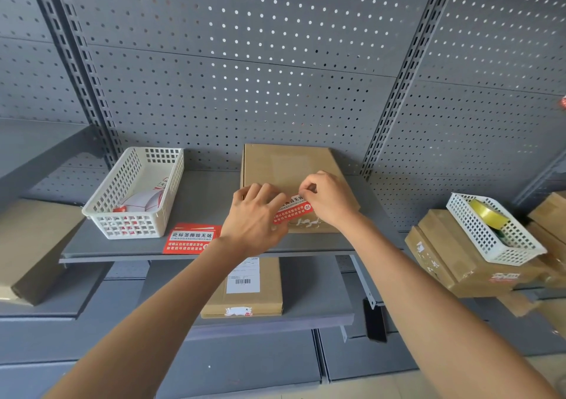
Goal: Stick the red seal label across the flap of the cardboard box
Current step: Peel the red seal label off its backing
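Note:
A flat brown cardboard box (pixel 284 166) lies on the grey shelf (pixel 128 250), its near edge facing me. A red seal label (pixel 292 210) with white writing lies over the box's near edge. My right hand (pixel 327 199) pinches the label's upper right end between thumb and fingers. My left hand (pixel 254 218) rests on the box's near left corner, fingers bent onto the label's left end. White torn label remains show on the box's front face under the label.
A second red label (pixel 191 239) lies on the shelf left of my left hand. A white basket (pixel 134 193) with label scraps stands further left. Another basket (pixel 493 230) holding a tape roll sits on boxes at right. A box (pixel 245 288) lies on the lower shelf.

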### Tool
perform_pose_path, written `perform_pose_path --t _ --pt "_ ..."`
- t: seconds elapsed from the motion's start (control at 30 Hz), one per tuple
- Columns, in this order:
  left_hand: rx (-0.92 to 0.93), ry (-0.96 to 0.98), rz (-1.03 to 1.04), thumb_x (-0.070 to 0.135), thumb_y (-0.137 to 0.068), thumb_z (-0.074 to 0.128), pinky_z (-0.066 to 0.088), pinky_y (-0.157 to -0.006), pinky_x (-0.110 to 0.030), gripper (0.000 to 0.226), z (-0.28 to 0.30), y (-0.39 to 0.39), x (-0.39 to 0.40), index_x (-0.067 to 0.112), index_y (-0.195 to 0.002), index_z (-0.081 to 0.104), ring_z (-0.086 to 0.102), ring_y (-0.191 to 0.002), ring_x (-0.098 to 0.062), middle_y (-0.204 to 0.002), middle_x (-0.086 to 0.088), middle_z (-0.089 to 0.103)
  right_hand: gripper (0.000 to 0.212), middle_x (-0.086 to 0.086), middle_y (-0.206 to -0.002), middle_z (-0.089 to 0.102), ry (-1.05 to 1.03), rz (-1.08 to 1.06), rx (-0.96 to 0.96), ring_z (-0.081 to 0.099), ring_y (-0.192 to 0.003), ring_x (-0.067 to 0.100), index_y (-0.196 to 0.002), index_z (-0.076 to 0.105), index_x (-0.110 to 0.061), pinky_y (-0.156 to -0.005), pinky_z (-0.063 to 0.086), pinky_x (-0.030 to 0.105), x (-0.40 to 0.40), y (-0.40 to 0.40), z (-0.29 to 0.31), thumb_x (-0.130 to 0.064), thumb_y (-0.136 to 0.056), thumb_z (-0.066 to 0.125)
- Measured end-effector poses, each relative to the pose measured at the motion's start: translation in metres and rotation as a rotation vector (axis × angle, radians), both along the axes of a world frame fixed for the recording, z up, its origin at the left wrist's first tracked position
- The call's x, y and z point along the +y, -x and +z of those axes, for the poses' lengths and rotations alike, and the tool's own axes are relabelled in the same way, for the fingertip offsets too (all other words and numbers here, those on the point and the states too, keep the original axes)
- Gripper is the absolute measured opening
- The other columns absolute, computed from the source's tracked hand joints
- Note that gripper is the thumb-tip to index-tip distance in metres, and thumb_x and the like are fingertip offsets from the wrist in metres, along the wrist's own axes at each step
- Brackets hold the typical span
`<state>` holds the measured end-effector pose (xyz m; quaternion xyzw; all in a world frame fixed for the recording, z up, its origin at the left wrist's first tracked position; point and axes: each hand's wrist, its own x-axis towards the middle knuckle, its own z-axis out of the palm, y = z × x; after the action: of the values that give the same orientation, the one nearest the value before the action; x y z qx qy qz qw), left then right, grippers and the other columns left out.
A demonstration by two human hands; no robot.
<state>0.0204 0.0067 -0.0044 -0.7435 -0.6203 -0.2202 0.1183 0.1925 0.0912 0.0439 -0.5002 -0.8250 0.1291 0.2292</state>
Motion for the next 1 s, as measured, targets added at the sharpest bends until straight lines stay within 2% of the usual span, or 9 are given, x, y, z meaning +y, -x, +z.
perform_pose_path --t 0.1,0.3,0.43,0.6,0.7,0.83,0.9,1.0 --pt "-0.024 -0.008 0.007 0.052 -0.085 0.055 0.042 -0.095 -0.047 0.042 0.001 0.0 0.001 0.025 -0.116 0.058 0.055 -0.105 -0.026 -0.117 0.001 0.058 0.015 -0.006 -0.096 0.057 -0.017 0.008 -0.067 0.052 -0.091 0.014 -0.086 0.069 -0.02 -0.064 0.032 0.026 -0.002 0.002 0.001 -0.02 -0.096 0.058" --pt "-0.127 0.035 0.038 0.052 -0.085 0.054 0.039 -0.092 -0.046 0.038 0.006 -0.001 0.004 0.031 -0.115 0.065 0.052 -0.106 -0.025 -0.113 0.003 0.059 0.017 -0.003 -0.103 0.058 0.007 0.014 -0.098 0.051 -0.105 0.02 -0.086 0.064 -0.021 -0.077 0.034 0.031 0.0 0.004 -0.002 -0.017 -0.098 0.053" --pt "-0.323 0.08 0.092 0.046 -0.088 0.056 0.029 -0.084 -0.038 0.02 0.02 -0.007 0.014 0.038 -0.092 0.074 0.048 -0.103 -0.021 -0.1 0.006 0.058 0.017 -0.004 -0.106 0.057 0.032 0.024 -0.11 0.05 -0.111 0.022 -0.088 0.062 -0.023 -0.084 0.041 0.036 0.002 0.004 -0.004 -0.018 -0.099 0.05" --pt "-0.482 0.126 0.196 0.05 -0.083 0.068 0.023 -0.083 -0.037 0.022 0.025 -0.016 0.034 0.034 -0.068 0.067 0.046 -0.103 -0.021 -0.087 0.011 0.064 0.017 -0.008 -0.103 0.054 0.064 0.018 -0.075 0.051 -0.111 0.021 -0.09 0.063 -0.024 -0.094 0.045 0.044 0.003 0.003 -0.003 -0.019 -0.099 0.049" --pt "-0.503 0.173 0.2 0.051 -0.082 0.069 0.022 -0.084 -0.037 0.018 0.029 -0.016 0.038 0.036 -0.074 0.064 0.042 -0.105 -0.02 -0.091 0.011 0.064 0.02 -0.009 -0.104 0.055 0.094 0.017 -0.027 0.052 -0.108 0.02 -0.087 0.062 -0.027 -0.094 0.046 0.046 0.003 0.002 -0.005 -0.018 -0.098 0.048" --pt "-0.474 0.252 0.155 0.041 -0.083 0.071 0.022 -0.082 -0.038 0.01 0.037 -0.016 0.044 0.036 -0.09 0.073 0.046 -0.112 -0.023 -0.096 0.014 0.068 0.021 -0.004 -0.105 0.058 0.14 0.008 0.064 0.056 -0.102 0.021 -0.081 0.055 -0.034 -0.091 0.048 0.048 0.004 0.002 -0.006 -0.024 -0.098 0.049" --pt "-0.481 0.279 0.138 0.037 -0.083 0.072 0.023 -0.082 -0.039 0.004 0.039 -0.014 0.046 0.04 -0.08 0.071 0.049 -0.111 -0.024 -0.087 0.019 0.069 0.017 -0.004 -0.104 0.059 0.167 0.01 0.113 0.057 -0.099 0.02 -0.087 0.059 -0.029 -0.09 0.05 0.047 0.005 0.001 -0.008 -0.025 -0.099 0.05" --pt "-0.51 0.311 0.14 0.036 -0.082 0.074 0.025 -0.083 -0.04 0.018 0.039 -0.012 0.048 0.045 -0.069 0.067 0.051 -0.109 -0.023 -0.078 0.023 0.066 0.014 -0.006 -0.1 0.06 0.187 0.01 0.154 0.059 -0.096 0.018 -0.092 0.063 -0.023 -0.085 0.05 0.039 0.007 -0.001 -0.009 -0.025 -0.1 0.052"
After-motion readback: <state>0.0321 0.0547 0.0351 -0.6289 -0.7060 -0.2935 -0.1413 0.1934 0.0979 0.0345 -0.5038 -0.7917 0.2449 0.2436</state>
